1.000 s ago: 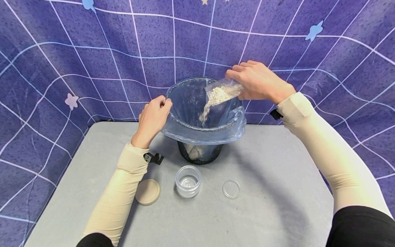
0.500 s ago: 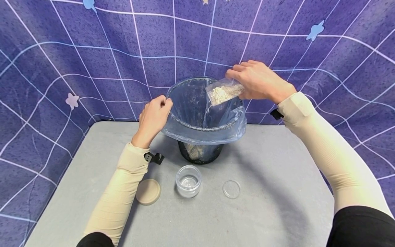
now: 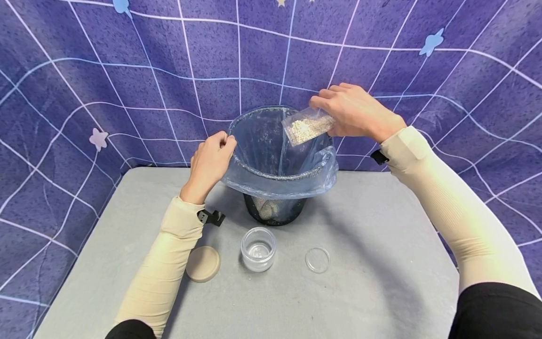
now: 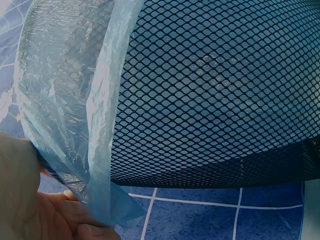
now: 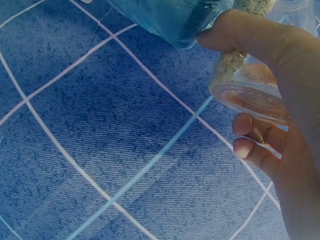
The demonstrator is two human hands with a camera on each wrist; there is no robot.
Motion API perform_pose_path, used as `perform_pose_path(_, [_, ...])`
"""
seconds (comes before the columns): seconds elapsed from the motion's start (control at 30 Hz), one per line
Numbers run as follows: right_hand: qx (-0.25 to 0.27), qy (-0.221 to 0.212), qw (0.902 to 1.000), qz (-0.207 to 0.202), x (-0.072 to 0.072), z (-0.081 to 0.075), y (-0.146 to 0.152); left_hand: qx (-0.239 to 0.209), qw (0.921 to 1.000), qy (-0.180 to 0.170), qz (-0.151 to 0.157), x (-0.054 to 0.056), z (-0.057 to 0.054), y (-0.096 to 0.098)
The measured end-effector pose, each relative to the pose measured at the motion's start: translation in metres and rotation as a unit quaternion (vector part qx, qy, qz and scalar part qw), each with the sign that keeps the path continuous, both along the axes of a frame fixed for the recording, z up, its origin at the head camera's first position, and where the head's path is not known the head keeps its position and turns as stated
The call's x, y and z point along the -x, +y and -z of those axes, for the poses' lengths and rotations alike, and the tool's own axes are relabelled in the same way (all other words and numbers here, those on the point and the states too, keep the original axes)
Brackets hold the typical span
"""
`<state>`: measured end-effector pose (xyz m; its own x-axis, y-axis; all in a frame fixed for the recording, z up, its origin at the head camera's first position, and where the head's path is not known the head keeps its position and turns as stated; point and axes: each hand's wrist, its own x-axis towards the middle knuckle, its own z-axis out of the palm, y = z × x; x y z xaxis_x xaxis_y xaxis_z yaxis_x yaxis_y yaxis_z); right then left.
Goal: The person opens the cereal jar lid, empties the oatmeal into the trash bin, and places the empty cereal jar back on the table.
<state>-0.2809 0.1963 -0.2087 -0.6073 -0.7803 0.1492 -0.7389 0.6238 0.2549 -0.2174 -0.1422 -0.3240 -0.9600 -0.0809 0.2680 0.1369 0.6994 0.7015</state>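
Note:
My left hand grips the left rim of a black mesh wastebasket, pinching the blue bin liner folded over it. The left wrist view shows fingers curled round the liner's edge beside the mesh. Over the basket's right side, my right hand holds a clear plastic container tilted, its mouth toward the basket's inside. Pale flaky bits lie along its lower wall. In the right wrist view, thumb and fingers wrap the container near its round base.
In front of the basket stands a clear jar. A beige round lid lies left of it, by my left forearm, and a thin clear disc to its right. A purple patterned curtain hangs behind the grey table.
One second ago a stream of pale flakes fell from the container into the liner. It thinned half a second ago, and none is visible falling now. Both hands stay in place.

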Motion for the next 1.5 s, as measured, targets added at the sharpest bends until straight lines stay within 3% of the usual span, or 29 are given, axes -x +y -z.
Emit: perform_pose_path(1.5, [-0.006, 0.028, 0.9993, -0.026, 0.0000, -0.0012, -0.0042, 0.002, 1.0000, -0.003, 0.000, 0.0003, 0.0002, -0.0007])
